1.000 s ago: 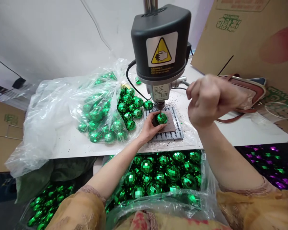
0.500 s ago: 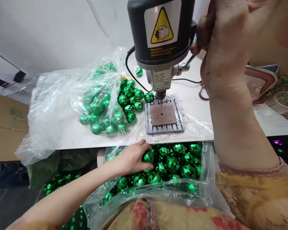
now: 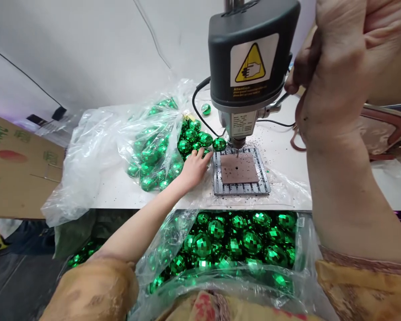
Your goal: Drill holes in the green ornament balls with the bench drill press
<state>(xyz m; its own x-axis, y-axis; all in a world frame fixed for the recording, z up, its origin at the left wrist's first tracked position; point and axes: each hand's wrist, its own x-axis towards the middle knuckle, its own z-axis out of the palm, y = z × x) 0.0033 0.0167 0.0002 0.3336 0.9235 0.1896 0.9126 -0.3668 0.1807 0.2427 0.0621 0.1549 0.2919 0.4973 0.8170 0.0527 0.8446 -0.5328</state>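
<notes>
My left hand reaches over the loose green mirrored balls that spill from a clear plastic bag. Its fingers are stretched out, with the tips touching or just above a ball at the near side of the pile. My right hand is raised and closed round the drill press lever. Right of the pile stands the black drill press with a warning label. Its bit hangs over a brown board with a small hole, on the slotted metal base.
Below the table edge, a plastic-lined container holds many green balls. One ball lies behind the pile. Dark shavings dot the white table. A brown-edged pouch is at the right, and a cardboard box at the left.
My left hand has left the ball it was at in the lower container and moved up to the pile on the table. My right hand stays on the lever. The view has shifted left.
</notes>
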